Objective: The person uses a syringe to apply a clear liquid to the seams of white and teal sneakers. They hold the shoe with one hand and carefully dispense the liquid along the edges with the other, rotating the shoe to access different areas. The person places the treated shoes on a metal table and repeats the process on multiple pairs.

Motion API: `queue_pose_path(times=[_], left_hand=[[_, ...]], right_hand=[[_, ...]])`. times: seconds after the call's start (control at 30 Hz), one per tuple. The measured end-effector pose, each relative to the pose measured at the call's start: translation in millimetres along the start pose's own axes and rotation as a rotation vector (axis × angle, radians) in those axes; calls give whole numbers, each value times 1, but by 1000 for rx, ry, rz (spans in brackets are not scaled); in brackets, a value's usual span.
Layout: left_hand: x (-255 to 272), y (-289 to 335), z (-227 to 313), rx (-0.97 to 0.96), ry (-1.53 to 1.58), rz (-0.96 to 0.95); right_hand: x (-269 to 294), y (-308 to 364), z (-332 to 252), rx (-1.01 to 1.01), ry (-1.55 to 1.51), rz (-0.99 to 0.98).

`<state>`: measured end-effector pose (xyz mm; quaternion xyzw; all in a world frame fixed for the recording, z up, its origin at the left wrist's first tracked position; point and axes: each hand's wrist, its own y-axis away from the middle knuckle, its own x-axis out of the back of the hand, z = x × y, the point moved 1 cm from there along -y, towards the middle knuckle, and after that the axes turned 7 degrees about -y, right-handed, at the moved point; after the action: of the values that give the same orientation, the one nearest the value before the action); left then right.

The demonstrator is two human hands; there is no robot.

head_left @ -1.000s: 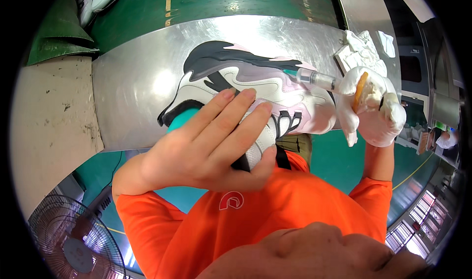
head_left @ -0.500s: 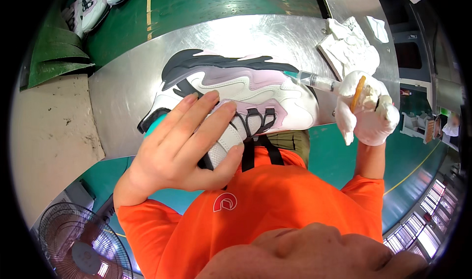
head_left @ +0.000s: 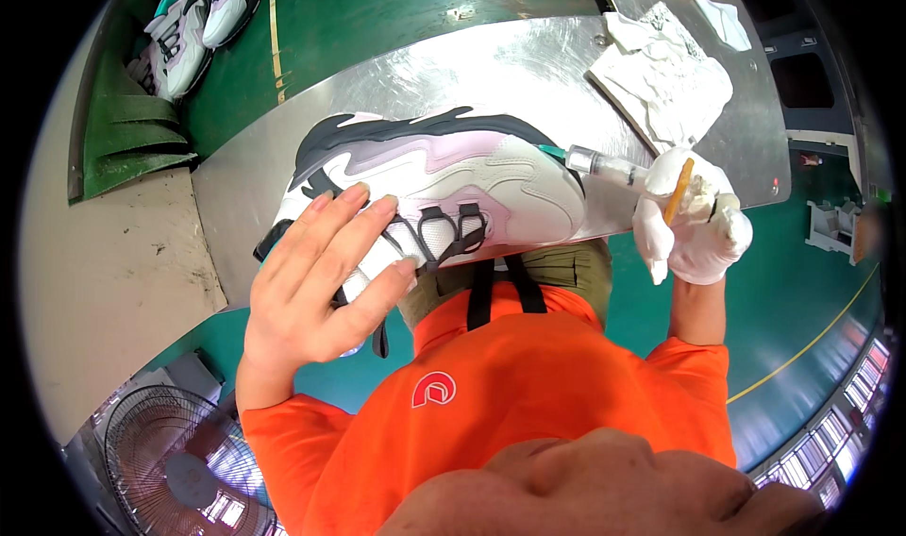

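Note:
A white, lilac and black sneaker (head_left: 514, 185) lies on its side on the metal table (head_left: 415, 69), sole edge away from me. My left hand (head_left: 316, 286) grips it at the ankle opening and tongue, fingers over the upper and thumb nearer me. My right hand (head_left: 696, 225), in a white glove, is closed round a clear syringe (head_left: 609, 167) with a green tip. That tip meets the seam between sole and upper at the sneaker's right part. A thin orange-brown stick (head_left: 679, 192) is also held among the gloved fingers; its far end is hidden.
Crumpled white cloth (head_left: 665, 83) lies on a pad at the table's far right, with a smaller white piece (head_left: 724, 24) beyond. More sneakers (head_left: 179, 50) stand on the green belt (head_left: 377, 17) at the far left. A beige board (head_left: 113, 281) adjoins the table's left; a fan (head_left: 189, 475) stands below.
The sneaker has shifted left and toward me under my left hand. The syringe tip has moved slightly left and nearer me, staying at the sole seam.

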<state>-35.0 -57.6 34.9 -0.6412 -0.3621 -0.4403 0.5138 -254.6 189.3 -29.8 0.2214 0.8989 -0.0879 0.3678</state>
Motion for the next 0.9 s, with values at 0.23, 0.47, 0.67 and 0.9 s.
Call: queue_pose_path(times=[0.23,0.47,0.67,0.9], left_hand=[[2,1,24,19,-161,15],[-4,12,57,106,-252,10],[-9,20,73,133,-318,12],[-15,22,80,129,-362,50]], right_hand=[[22,11,16,65,-130,-46],[36,27,38,87,-276,-37],[37,42,57,114,-404,-7],[36,59,73,168,-530,-12]])
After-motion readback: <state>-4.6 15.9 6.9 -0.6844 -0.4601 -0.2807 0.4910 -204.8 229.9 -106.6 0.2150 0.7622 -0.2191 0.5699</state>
